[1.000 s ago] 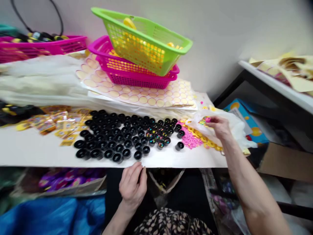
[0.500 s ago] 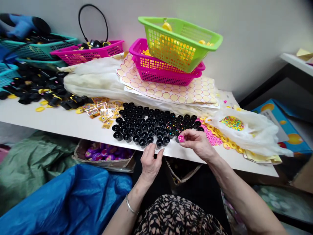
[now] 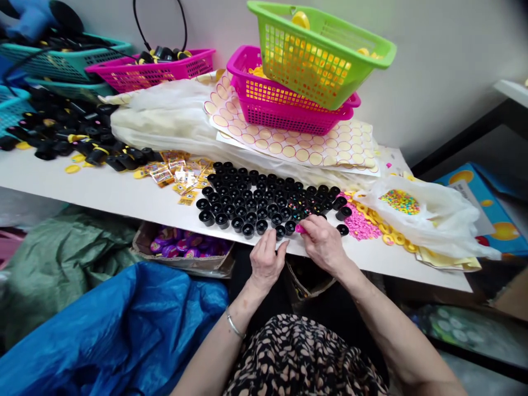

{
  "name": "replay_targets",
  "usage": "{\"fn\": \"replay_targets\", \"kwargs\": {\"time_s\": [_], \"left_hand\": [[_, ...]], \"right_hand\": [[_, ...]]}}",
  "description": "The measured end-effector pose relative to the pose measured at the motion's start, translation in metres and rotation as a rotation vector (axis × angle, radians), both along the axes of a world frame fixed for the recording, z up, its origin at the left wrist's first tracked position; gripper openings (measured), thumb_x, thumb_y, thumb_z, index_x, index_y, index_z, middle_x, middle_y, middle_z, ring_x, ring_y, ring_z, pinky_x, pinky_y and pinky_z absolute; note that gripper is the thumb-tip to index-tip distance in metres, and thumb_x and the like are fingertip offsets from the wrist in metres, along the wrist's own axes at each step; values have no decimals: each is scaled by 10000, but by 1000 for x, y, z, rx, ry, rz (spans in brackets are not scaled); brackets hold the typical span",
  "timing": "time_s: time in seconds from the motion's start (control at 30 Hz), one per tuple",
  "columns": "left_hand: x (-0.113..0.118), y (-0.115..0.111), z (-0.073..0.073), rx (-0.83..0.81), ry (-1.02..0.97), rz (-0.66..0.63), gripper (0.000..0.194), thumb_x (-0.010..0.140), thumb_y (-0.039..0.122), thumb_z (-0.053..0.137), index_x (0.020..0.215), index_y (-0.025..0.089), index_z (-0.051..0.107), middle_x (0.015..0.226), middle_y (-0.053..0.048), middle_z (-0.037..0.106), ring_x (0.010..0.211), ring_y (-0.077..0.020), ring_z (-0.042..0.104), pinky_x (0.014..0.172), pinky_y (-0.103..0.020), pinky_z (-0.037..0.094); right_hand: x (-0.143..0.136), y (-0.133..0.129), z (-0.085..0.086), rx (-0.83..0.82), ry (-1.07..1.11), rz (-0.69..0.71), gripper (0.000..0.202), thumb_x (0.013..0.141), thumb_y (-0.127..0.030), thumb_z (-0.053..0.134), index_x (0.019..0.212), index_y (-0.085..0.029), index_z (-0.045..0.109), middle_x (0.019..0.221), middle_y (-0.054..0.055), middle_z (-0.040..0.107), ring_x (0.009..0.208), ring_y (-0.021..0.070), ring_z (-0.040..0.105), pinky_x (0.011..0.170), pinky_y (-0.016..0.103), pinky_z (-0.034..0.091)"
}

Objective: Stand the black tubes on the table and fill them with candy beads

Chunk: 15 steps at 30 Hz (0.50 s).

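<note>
Many small black cups stand close together on the white table; some at the right hold coloured beads. My right hand pinches a small pink piece over the front right edge of the group. My left hand rests at the table's front edge, beside the front cups, thumb and forefinger apart, with nothing seen between them. A heap of pink pieces lies right of the cups, bordered by yellow rings.
Behind the cups are sticker sheets under a pink basket and a green basket. A plastic bag of beads lies right. Small printed packets and black parts lie left. A box of purple items sits below.
My right hand has turned downward with the pink piece and come closer to the cups and my left hand. The view has shifted, and a black cup now shows apart at the right.
</note>
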State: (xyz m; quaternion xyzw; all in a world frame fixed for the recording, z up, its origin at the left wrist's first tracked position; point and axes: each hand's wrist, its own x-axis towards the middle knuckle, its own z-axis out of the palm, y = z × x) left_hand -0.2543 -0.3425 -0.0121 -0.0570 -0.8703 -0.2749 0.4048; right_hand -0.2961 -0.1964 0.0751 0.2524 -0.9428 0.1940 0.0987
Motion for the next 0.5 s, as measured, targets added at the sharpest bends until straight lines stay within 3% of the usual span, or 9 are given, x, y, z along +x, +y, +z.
{"fn": "replay_targets", "kwargs": {"time_s": [0.1,0.23,0.5], "left_hand": [[-2,1,-2,-17,-12,18,387,813,261,618,1139,69,536,967,-178,680,845,-233,673,736,-318,550],[-5,1,-5,-31,-4,32,405,823,278,604,1163,71,529,987,-183,680,874,-239,675,753,-317,549],[-11,0,-11,-32,13,27,430,817,291,615,1182,80,532,1006,-188,679,891,-248,676,750,-319,544]], "right_hand": [[-2,-8,6,247,55,-25,212,844,-95,438,855,-177,634,871,66,596,852,213,486,713,309,357],[-6,-17,12,433,82,-23,179,799,-79,478,850,-165,627,870,82,581,844,233,463,668,337,320],[-10,-19,13,486,134,86,178,842,-116,468,834,-164,639,873,115,574,838,254,438,646,365,289]]}}
